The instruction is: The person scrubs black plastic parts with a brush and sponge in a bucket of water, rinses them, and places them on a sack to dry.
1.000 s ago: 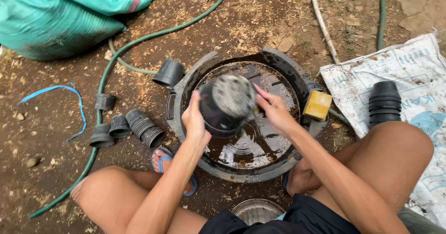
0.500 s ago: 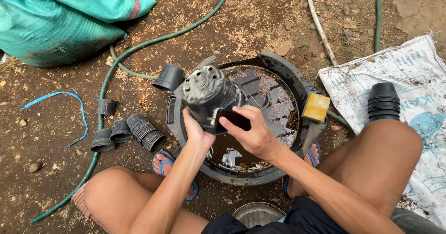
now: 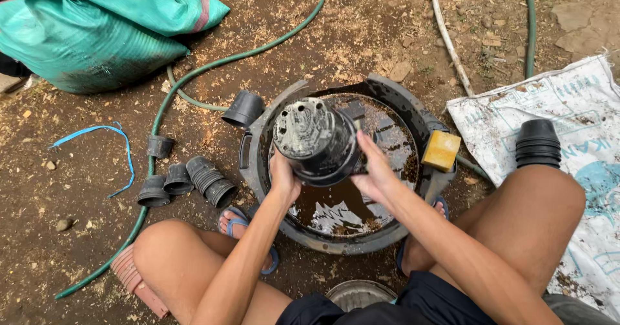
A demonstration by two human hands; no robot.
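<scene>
I hold a black plastic plant pot (image 3: 315, 141) upside down over a round black basin (image 3: 258, 145) of muddy water, its holed bottom facing up. My left hand (image 3: 282, 176) grips the pot's rim on the left. My right hand (image 3: 374, 170) grips the rim on the right. A yellow sponge (image 3: 441, 150) rests on the basin's right edge.
Several small black pots (image 3: 187, 180) lie on the dirt left of the basin, one more (image 3: 243, 109) at its upper left. A stack of black pots (image 3: 537, 143) stands on a white sack (image 3: 568, 112). A green hose (image 3: 213, 63) and teal bag (image 3: 97, 31) lie behind.
The pot has been turned in my hands and tipped so its holed bottom faces up. My right hand shifted from across the pot's front to its right rim.
</scene>
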